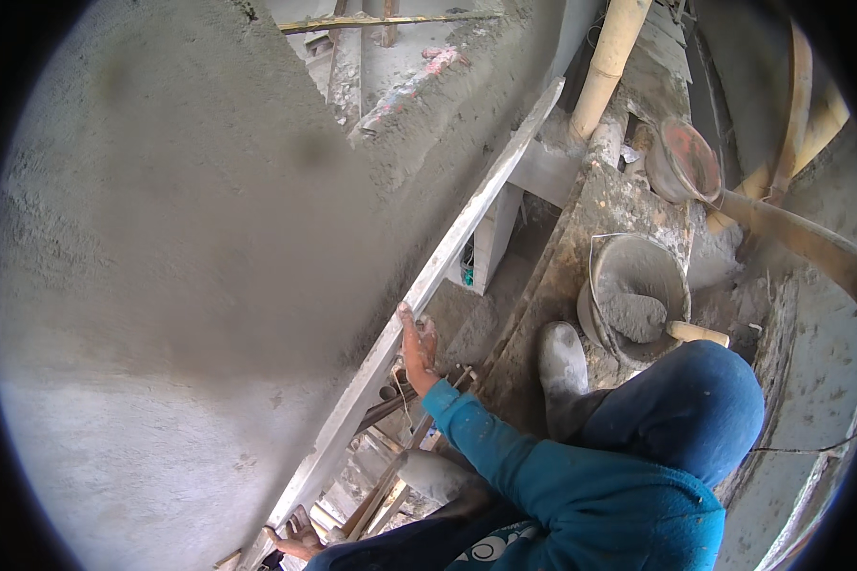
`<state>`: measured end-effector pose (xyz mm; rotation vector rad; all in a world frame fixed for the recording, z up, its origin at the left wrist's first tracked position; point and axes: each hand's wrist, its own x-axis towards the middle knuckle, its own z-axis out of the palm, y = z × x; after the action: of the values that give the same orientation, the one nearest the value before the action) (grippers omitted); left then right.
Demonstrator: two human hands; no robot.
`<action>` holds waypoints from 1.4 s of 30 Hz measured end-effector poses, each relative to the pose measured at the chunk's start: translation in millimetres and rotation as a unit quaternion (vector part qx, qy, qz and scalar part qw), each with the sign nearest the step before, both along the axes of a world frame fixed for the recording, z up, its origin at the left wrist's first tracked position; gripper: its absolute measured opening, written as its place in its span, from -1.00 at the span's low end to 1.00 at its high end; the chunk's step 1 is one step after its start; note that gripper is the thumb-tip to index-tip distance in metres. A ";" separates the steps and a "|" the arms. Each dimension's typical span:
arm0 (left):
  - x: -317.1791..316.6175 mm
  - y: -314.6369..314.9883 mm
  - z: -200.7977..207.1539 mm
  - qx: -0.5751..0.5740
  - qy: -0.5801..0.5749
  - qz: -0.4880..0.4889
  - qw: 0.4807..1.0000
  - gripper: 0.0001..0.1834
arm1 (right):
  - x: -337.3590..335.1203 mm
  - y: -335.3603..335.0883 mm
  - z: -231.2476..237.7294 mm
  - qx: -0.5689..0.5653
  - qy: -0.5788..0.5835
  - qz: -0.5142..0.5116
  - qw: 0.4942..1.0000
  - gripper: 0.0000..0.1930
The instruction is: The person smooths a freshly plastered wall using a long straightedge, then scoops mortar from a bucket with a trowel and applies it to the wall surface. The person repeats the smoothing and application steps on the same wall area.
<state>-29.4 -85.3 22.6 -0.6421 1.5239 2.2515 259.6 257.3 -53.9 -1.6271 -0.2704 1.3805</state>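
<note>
A pale board [462, 227] is pinched midway by right grip [417, 350], lower by left grip [298, 540], along a grey wall [162, 285]; a bucket [588, 314] is carried by stained planking [628, 214].

Your left forearm is hidden; only the left hand [300, 541] shows past your leg [390, 550]. You can't tell how far its fingers, or those of your right hand [418, 348], wrap the board [457, 241], whose lower end runs off the bottom edge. The top edge cuts the pole [611, 62]. The trowel [700, 334] has its blade lost in mortar [628, 270] (grey on grey). The wall [229, 238] blurs mid-face; a green thing [468, 268] is too small to name.
</note>
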 end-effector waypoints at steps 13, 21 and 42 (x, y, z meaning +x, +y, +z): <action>43.2 75.1 -35.6 0.159 -0.059 -0.102 0.980 0.05 | 94.0 156.0 -37.9 0.080 0.059 -0.039 0.994 0.07; 17.7 60.5 -36.9 0.142 -0.015 -0.033 0.989 0.05 | 142.6 213.2 -12.9 0.100 0.076 -0.032 0.992 -0.14; 97.9 166.6 -77.6 0.114 0.029 -0.157 0.981 -0.28 | 206.8 300.3 -69.8 0.140 0.037 0.020 0.989 -0.25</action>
<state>68.5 81.3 -55.0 -0.2506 1.2627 2.1691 466.4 557.6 -123.7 -1.3428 -0.4351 1.3626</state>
